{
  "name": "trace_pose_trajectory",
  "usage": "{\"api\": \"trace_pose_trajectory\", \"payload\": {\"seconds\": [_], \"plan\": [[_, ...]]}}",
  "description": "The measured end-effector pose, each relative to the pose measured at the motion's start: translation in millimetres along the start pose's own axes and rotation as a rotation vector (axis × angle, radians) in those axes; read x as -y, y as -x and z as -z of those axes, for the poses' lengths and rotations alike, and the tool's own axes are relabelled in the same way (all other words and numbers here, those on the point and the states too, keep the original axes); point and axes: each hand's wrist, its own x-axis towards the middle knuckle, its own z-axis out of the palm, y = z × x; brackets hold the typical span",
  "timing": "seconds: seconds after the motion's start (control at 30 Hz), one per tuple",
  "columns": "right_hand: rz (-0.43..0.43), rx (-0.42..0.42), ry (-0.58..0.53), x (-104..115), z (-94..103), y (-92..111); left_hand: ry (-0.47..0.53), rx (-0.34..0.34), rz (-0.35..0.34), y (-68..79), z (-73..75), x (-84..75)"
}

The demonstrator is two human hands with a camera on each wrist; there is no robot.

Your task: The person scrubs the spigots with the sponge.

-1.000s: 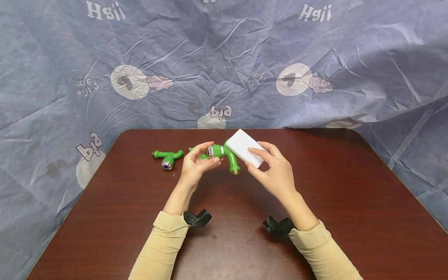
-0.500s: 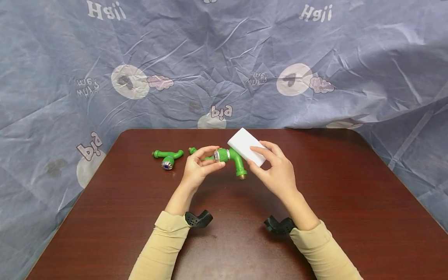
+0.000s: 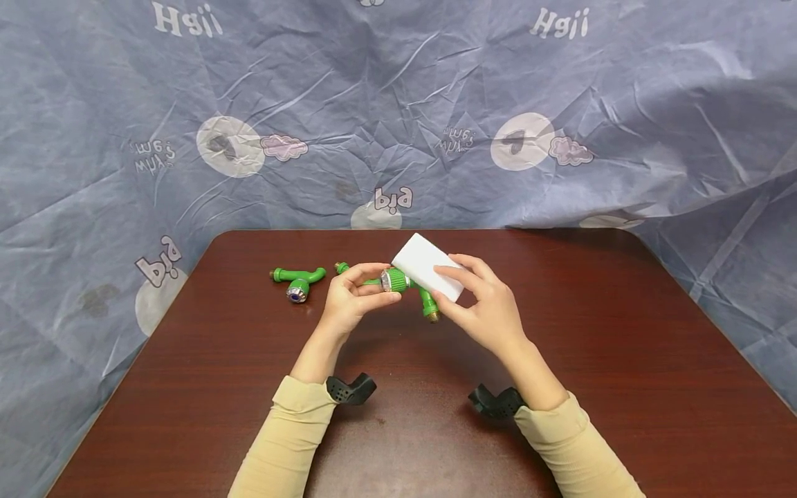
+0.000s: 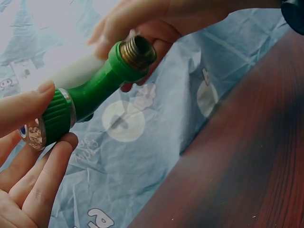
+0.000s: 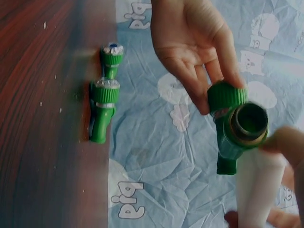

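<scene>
A green tap (image 3: 429, 304) with a ribbed knob and brass threaded end is held above the table. My left hand (image 3: 345, 301) pinches its knob (image 4: 57, 114) between thumb and fingers. My right hand (image 3: 495, 308) grips a white rectangular sponge (image 3: 423, 261) against the tap's body, covering part of it in the head view. The sponge (image 5: 259, 183) is blurred in the right wrist view, beside the tap's threaded opening (image 5: 249, 121). In the left wrist view, the right hand's fingers (image 4: 114, 31) are behind the tap.
A second green tap (image 3: 299, 278) lies on the brown table (image 3: 398, 415) at the back left. A third (image 3: 342, 267) lies beside it, partly hidden by my left hand. A patterned blue-grey cloth (image 3: 398, 104) hangs behind the table.
The sponge moved slightly right, then back left and down over the tap's body. The tap shifted a little right with my left hand. Both hands kept their hold.
</scene>
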Motion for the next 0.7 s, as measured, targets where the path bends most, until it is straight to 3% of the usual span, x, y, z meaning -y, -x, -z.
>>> {"api": "trace_pose_trajectory", "payload": {"seconds": [0.17, 0.27, 0.43, 0.7], "plan": [[-0.090, -0.091, 0.063, -6.0, 0.6, -0.1, -0.018, -0.008, 0.003, -0.5, -1.1, -0.1], [-0.026, -0.084, 0.004, -5.1, 1.3, -0.6, -0.030, -0.066, 0.002, -2.3, 0.6, 0.0], [0.121, 0.027, -0.069, -0.3, 1.5, -1.2, -0.032, -0.148, -0.018, -4.7, 4.5, -1.1], [0.078, -0.023, -0.030, -4.7, 0.4, 0.1, -0.025, -0.188, -0.003, -5.4, 5.9, -0.6]]}}
